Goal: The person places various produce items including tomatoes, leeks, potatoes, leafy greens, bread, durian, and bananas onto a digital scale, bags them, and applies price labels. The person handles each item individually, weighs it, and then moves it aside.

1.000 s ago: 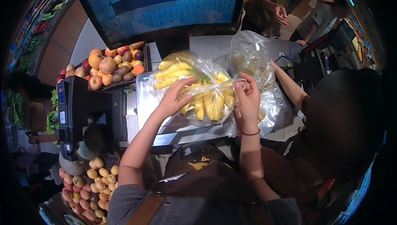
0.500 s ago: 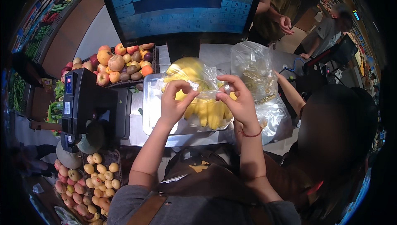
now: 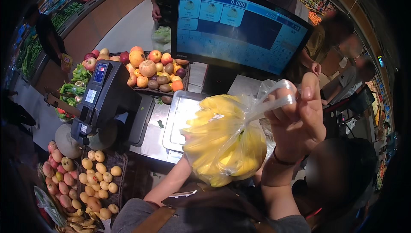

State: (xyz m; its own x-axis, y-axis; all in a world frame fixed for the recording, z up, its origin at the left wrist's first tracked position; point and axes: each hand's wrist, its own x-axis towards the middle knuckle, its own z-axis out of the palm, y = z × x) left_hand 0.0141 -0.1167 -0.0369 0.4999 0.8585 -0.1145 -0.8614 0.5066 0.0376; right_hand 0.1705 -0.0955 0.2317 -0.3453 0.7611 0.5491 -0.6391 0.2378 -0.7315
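Note:
My right hand (image 3: 295, 117) is raised on the right, its fingers hooked through the stretched handles of a clear plastic bag (image 3: 252, 117). A bunch of yellow bananas (image 3: 227, 151) hangs in that bag, above the front edge of a metal weighing tray (image 3: 175, 134). A small white label (image 3: 217, 116) shows on the bananas' upper side. From the lower edge my left forearm (image 3: 171, 181) reaches up behind the bag, which covers my left hand and its fingers. Whether that hand touches the bag cannot be seen.
A touch-screen monitor (image 3: 239, 27) stands behind the tray. On the left are a black label printer (image 3: 102, 92), a fruit basket (image 3: 150, 72) and a crate of yellow fruit (image 3: 98, 177). A person (image 3: 342, 177) is close on my right; others stand beyond the counter.
The bag of bananas has come up off the tray toward me. My right hand has risen with the handles; my left hand has left the bag's neck and dropped behind it. The view has shifted.

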